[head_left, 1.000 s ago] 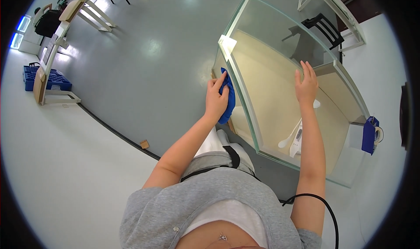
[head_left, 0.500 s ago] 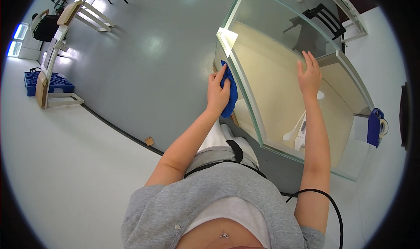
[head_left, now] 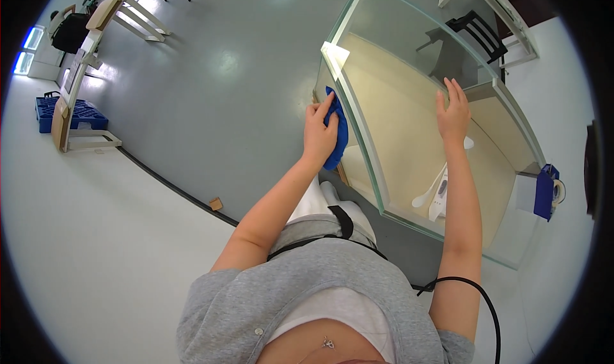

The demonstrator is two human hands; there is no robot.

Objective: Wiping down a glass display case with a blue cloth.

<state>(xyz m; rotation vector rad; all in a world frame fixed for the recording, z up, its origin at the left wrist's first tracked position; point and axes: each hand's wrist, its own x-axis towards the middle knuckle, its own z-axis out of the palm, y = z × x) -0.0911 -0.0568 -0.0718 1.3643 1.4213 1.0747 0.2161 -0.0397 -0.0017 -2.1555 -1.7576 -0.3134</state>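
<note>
My left hand presses a blue cloth to the outer face of the near-left pane of a glass-walled case. The fingers lie over the cloth, with the index finger stretched upward along it. My right hand is raised above the beige floor of the case. Its fingers are spread, and nothing is in it. Beneath my right forearm lie a white handheld device and a long white spoon-like piece, both partly covered by the arm.
A white patch sits at the case's left rim. A blue tape dispenser stands at the right corner. Beyond are a black chair, a blue plastic pallet and a seated person. A black cable loops beside my right arm.
The view has shifted slightly. My left hand and the cloth have stayed at nearly the same spot on the pane, and my right hand remains raised with its fingers apart.
</note>
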